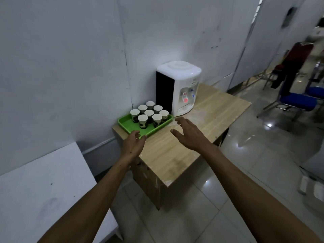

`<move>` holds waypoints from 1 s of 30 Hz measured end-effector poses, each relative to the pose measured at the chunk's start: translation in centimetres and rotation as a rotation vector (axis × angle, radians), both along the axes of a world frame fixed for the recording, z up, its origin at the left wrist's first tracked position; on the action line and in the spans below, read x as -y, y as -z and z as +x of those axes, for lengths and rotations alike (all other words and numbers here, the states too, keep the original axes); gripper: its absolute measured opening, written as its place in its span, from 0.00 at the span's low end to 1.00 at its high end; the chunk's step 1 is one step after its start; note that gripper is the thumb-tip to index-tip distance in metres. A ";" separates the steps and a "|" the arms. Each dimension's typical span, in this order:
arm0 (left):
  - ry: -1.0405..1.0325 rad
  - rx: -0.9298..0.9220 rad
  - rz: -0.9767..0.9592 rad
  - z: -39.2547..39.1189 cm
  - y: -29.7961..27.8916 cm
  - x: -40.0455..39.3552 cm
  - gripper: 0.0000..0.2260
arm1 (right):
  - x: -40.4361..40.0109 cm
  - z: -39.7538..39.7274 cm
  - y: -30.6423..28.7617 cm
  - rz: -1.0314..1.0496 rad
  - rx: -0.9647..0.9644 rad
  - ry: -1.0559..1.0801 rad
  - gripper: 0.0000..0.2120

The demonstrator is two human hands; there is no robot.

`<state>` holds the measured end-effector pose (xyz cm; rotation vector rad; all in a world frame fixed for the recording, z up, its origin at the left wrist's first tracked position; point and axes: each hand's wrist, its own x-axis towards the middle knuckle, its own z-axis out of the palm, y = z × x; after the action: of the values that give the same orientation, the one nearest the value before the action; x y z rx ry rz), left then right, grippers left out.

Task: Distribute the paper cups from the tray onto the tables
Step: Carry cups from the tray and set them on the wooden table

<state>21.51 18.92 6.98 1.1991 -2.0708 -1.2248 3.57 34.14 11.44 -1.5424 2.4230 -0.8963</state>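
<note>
Reaching toward the green tray [127,124], both hands come at it from its near side, and the coming move looks to turn on how each hand lies against the tray's long axis. That axis runs from the tray's near-left corner at the surface [177,148] edge toward its far-right corner beside the white water dispenser [182,88]. The tray sits on the surface against the wall, touching or just beside the dispenser's base. On it stand 8 paper cups [149,113], upright and crowded toward the dispenser end, leaving the tray's near-left part bare.

The left hand [134,143] is the nearer one: its fingers [136,133] are loosely curled at the tray's near rim, touching or almost touching it, holding nothing as far as can be seen. The right hand [188,135] hovers just right of the tray, above the bare surface, its fingers spread and relaxed, grasping nothing, with the tips pointing at the tray's dispenser-side end.

My judgement: the hands are set to take the tray by its 2 short ends, so the right hand has farther to go. No cup has left the tray yet.
</note>
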 end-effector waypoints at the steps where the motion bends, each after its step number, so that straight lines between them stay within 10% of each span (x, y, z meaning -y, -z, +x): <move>1: -0.030 -0.011 0.023 -0.9 0.3 0.3 0.23 | 1.1 -1.4 0.1 -0.003 0.016 -0.019 0.24; 30: -0.340 0.259 0.098 -23.3 14.8 23.9 0.35 | 34.3 -24.7 12.5 0.113 0.133 -0.400 0.16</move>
<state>-1.78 -4.94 -7.86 1.7514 -1.8871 -1.0645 -21.14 -0.13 -1.07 -1.7712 1.9380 -0.7410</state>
